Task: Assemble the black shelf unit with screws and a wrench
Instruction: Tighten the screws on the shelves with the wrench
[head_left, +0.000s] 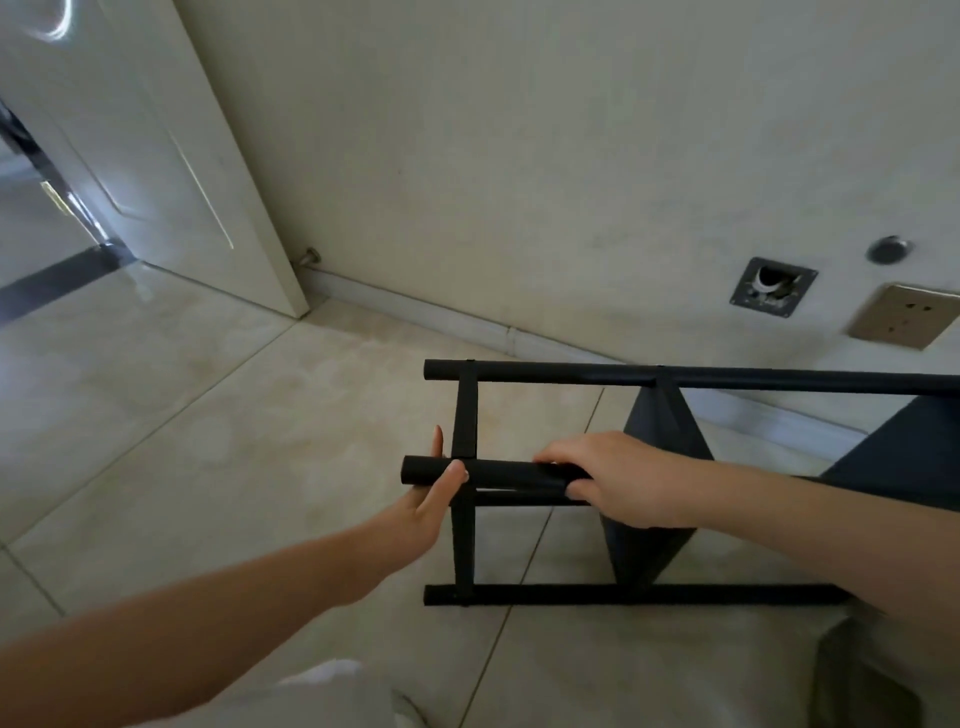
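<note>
Misalignment is looming as the right hand (631, 480) is gripping the loose black tube (498, 475) and the left hand (436, 499) is pinching its end against the crossbar (464, 415) of the shelf frame (675, 376) lying on the floor, risking a slipped or skewed joint.

Dim, soft daylight from doorway (47, 208); wide-angle edge distortion.

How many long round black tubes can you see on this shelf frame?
3: the far tube nearest the wall, the middle tube held by both hands, left hand and right hand, and the near tube closest to the person. More may be hidden.
</note>
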